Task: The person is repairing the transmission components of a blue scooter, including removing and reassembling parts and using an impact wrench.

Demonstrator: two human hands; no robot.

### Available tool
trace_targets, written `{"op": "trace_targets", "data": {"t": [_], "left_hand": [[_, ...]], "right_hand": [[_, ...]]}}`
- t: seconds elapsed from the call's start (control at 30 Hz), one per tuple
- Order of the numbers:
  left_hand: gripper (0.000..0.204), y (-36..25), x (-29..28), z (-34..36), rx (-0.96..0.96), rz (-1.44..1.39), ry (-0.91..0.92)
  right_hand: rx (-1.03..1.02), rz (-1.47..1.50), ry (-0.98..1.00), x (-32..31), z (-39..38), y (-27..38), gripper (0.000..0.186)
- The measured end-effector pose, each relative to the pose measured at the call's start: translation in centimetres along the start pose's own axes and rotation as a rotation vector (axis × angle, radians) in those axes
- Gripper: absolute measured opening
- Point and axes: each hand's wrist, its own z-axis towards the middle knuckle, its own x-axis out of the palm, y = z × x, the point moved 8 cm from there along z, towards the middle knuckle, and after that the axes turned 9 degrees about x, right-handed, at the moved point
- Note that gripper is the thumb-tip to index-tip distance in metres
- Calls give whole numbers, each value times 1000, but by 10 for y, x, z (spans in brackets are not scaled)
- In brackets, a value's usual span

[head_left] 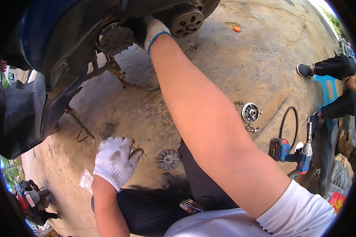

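My right hand (156, 31), in a white knit glove with a blue cuff, reaches in under a dark blue scooter (47, 29). It sits between a finned pulley (115, 38) and a round drum with holes (187, 23); its fingers are hidden. Low over the ground, my left hand (114, 160) wears a smudged white glove. Its fingers are curled, and a small shiny metal piece (142, 153) pokes out by the thumb. Beside that hand a finned metal disc (167, 160) lies on the concrete.
To the right lie a round metal part (250, 113), a small metal shaft (253, 129), a black belt (296, 118) and a blue cordless impact wrench (302, 157). Another person's legs (336, 67) are by a blue stool (326, 91). The scooter's stand (136, 85) juts down.
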Motion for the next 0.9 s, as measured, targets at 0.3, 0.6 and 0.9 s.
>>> {"op": "trace_targets", "data": {"t": [0.3, 0.6, 0.9], "left_hand": [[29, 7, -6, -13, -26, 6, -10], [30, -13, -3, 18, 59, -9, -2], [30, -17, -7, 21, 91, -30, -34]], "right_hand": [[504, 56, -411, 106, -152, 45, 65], [328, -157, -350, 6, -60, 48, 55], [51, -355, -154, -9, -40, 85, 41]]}}
